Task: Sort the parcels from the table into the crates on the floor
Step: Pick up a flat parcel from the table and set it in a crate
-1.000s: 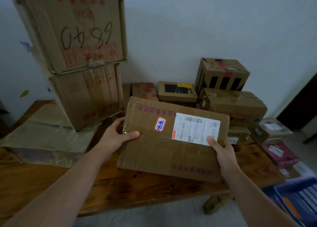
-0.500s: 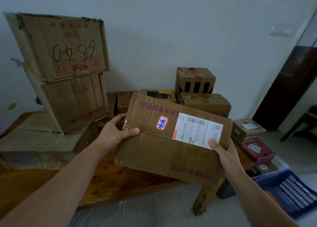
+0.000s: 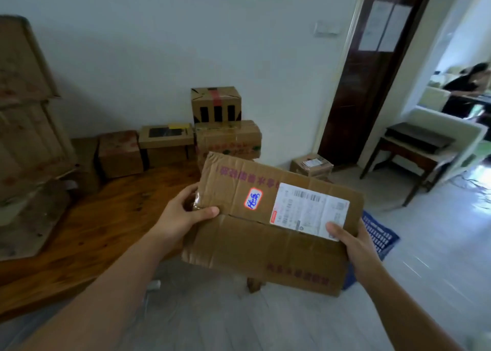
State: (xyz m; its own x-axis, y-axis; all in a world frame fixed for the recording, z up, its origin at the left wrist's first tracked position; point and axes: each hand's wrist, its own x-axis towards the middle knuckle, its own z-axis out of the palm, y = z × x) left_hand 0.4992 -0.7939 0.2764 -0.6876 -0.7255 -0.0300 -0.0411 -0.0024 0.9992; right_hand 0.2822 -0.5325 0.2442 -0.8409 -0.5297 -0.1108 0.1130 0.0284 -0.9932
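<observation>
Item: flat cardboard parcel [image 3: 265, 233], shipping label uppermost, held in the air at the right end of the wooden table [image 3: 106, 218]. Its left end is gripped by the left hand [image 3: 180, 218] and its right end by the right hand [image 3: 356, 247], thumbs on top. The long axis runs left to right. The blue crate [image 3: 380, 233] is seen on the floor beneath the right end, nearer the right hand.

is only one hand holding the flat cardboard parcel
No, both hands grip the flat cardboard parcel: the left hand at its left edge, the right hand at its right edge.
</observation>
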